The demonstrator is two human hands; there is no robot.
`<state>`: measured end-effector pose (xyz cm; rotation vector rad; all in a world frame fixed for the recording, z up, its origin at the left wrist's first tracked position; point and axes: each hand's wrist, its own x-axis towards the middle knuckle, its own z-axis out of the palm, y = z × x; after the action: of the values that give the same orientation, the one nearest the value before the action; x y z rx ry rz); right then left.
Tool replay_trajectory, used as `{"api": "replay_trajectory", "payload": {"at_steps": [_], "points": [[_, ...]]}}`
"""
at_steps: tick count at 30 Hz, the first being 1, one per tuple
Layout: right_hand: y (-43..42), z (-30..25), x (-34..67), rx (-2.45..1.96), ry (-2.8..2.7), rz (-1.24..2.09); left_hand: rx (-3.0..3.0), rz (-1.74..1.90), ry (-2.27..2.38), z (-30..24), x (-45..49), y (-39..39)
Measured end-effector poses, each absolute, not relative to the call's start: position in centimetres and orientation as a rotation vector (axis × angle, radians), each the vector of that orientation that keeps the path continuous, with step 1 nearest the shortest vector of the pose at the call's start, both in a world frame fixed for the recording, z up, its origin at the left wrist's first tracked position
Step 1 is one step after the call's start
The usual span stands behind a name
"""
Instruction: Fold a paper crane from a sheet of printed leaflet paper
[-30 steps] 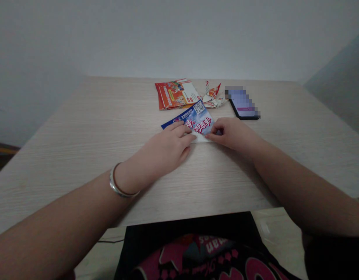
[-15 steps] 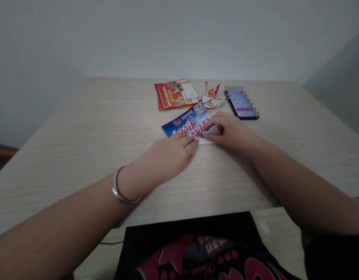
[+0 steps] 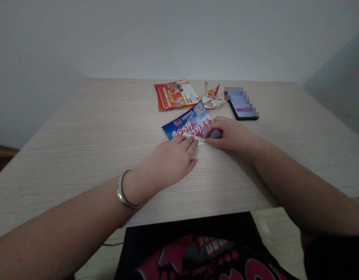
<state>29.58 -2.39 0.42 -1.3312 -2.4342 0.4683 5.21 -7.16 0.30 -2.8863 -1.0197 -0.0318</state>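
A blue leaflet (image 3: 187, 123) with red and white lettering and a QR code lies on the pale wooden table (image 3: 89, 132), its near edge folded. My left hand (image 3: 171, 159), a silver bangle on its wrist, rests flat on the table with its fingertips pressing the leaflet's near edge. My right hand (image 3: 229, 134) pinches the leaflet's right corner between thumb and fingers.
Further back lie a stack of orange-red leaflets (image 3: 174, 95), a folded paper figure (image 3: 212, 97) and a black phone (image 3: 243, 107) with its screen lit. Grey walls close the table's far side and right. My dark printed shirt fills the bottom.
My left hand has slid back toward me off the leaflet, uncovering more of the print. My right hand moved up onto the right corner and then settled, pinching it.
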Motion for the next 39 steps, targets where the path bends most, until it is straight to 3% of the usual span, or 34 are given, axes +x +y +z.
{"api": "replay_trajectory", "payload": {"at_steps": [27,39], "points": [[-2.4,-0.4,28.8,-1.312,-2.431,0.427,-2.901,0.125,-1.175,1.4,5.3,-6.8],[-2.4,-0.8,28.6,-1.256,-2.372,0.344,-2.857,-0.004,-1.08,0.7,4.6,-5.4]]}}
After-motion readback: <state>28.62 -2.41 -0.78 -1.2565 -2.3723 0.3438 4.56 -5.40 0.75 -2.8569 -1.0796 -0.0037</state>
